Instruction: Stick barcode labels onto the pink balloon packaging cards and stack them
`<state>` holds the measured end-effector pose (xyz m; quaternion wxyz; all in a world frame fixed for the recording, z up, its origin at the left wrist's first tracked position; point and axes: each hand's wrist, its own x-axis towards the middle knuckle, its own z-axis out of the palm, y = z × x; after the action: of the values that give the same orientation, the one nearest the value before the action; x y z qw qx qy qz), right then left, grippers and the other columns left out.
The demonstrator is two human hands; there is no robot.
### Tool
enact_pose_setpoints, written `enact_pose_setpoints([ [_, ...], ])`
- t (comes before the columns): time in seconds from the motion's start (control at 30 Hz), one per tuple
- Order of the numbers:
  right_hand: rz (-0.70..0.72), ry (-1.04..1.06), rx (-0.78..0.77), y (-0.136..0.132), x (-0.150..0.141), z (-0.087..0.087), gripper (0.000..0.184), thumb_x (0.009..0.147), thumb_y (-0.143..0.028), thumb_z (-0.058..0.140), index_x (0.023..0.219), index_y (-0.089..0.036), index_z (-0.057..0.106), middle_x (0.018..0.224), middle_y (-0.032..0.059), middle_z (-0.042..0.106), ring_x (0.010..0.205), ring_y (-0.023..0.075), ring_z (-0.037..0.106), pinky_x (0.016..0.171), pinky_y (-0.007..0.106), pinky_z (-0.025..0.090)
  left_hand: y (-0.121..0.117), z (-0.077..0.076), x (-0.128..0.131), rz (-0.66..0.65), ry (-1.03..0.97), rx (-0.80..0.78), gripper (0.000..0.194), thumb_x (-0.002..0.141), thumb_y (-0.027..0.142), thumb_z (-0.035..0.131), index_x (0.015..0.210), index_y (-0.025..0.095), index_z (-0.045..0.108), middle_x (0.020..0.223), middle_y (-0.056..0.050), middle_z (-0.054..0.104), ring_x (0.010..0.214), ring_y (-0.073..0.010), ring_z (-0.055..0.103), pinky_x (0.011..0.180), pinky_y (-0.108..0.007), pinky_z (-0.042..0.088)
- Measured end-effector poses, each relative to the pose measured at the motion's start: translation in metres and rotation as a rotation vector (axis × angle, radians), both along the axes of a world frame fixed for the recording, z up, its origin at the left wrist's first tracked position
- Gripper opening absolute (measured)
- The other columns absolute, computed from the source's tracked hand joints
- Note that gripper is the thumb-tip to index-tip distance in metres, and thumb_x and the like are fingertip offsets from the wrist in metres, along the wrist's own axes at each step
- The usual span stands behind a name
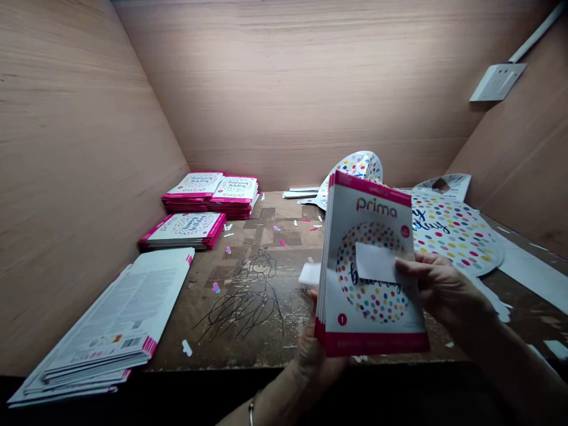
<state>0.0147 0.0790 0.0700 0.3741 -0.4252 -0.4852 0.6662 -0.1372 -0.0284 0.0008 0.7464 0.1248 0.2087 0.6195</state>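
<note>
My left hand [313, 349] grips a small stack of flat white packets [373, 207] from below and the left, above the table. The packets have pink edges, the word "prima" and a ring of coloured dots. Between the thumb and fingers of my right hand [448, 290] is the end of a white paper strip [377, 262], which lies across the front packet. A white piece [309, 273] juts out at the stack's left side; I cannot tell whether it is the same strip. Most of my left fingers are hidden behind the stack.
Packet stacks [190, 231] stand at the left wall, with face-down packets [110, 319] overhanging the front edge. Dotted birthday cutouts [457, 231] lie at the right. Paper scraps [216, 287] litter the worn table [173, 331]. A socket box [497, 83] is on the right wall.
</note>
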Motion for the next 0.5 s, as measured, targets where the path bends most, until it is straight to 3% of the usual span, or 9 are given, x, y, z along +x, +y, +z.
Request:
enact_pose_setpoints([
  [0.13, 0.029, 0.078, -0.262, -0.009, 0.003, -0.03, 0.027, 0.059, -0.026, 0.075, 0.082, -0.015, 0.067, 0.084, 0.0105, 0.071, 0.075, 0.0291, 0.067, 0.067, 0.041, 0.055, 0.02, 0.012, -0.029, 0.216, 0.142, -0.21, 0.041, 0.064, 0.044, 0.072, 0.087, 0.013, 0.059, 0.075, -0.008, 0.067, 0.08, -0.0255, 0.064, 0.076, -0.041, 0.048],
  [0.2, 0.04, 0.029, -0.308, -0.008, 0.002, -0.048, 0.022, 0.061, -0.025, 0.074, 0.079, -0.013, 0.067, 0.082, 0.0112, 0.071, 0.073, 0.0279, 0.067, 0.067, 0.04, 0.055, 0.026, 0.009, -0.043, 0.365, 0.384, -0.266, 0.032, 0.067, 0.04, 0.07, 0.079, 0.013, 0.056, 0.063, -0.004, 0.064, 0.064, -0.022, 0.063, 0.065, -0.036, 0.049],
  [0.23, 0.048, -0.01, -0.325, -0.007, 0.001, -0.057, 0.02, 0.062, -0.025, 0.073, 0.076, -0.012, 0.067, 0.08, 0.0114, 0.071, 0.071, 0.0269, 0.067, 0.067, 0.039, 0.055, 0.028, 0.006, -0.048, 0.401, 0.617, -0.26, 0.029, 0.072, 0.041, 0.064, 0.075, 0.014, 0.055, 0.058, -0.003, 0.061, 0.058, -0.0203, 0.061, 0.06, -0.033, 0.047],
  [0.37, 0.112, -0.258, -0.363, 0.0, -0.009, -0.077, 0.018, 0.066, -0.029, 0.069, 0.067, -0.012, 0.067, 0.067, 0.0111, 0.07, 0.057, 0.0222, 0.066, 0.052, 0.031, 0.053, 0.033, 0.002, -0.055, 0.291, 1.729, -0.084, 0.036, 0.087, 0.034, 0.036, 0.063, 0.015, 0.054, 0.056, -0.005, 0.058, 0.055, -0.0197, 0.057, 0.054, -0.028, 0.04],
  [0.4, 0.143, -0.332, -0.354, 0.002, -0.011, -0.077, 0.02, 0.067, -0.032, 0.068, 0.066, -0.012, 0.067, 0.067, 0.0117, 0.07, 0.055, 0.022, 0.065, 0.047, 0.03, 0.052, 0.035, 0.003, -0.054, 0.251, 1.879, -0.054, 0.034, 0.087, 0.027, 0.035, 0.064, 0.015, 0.056, 0.058, -0.007, 0.059, 0.058, -0.0211, 0.057, 0.057, -0.029, 0.039],
  [0.5, 0.269, -0.588, -0.275, 0.009, -0.018, -0.073, 0.031, 0.068, -0.044, 0.065, 0.064, -0.013, 0.065, 0.065, 0.0128, 0.069, 0.046, 0.0209, 0.061, 0.036, 0.029, 0.045, 0.038, 0.008, -0.047, 0.156, 2.068, -0.01, 0.021, 0.076, 0.009, 0.039, 0.074, 0.011, 0.06, 0.069, -0.015, 0.063, 0.068, -0.0272, 0.058, 0.066, -0.035, 0.039],
])
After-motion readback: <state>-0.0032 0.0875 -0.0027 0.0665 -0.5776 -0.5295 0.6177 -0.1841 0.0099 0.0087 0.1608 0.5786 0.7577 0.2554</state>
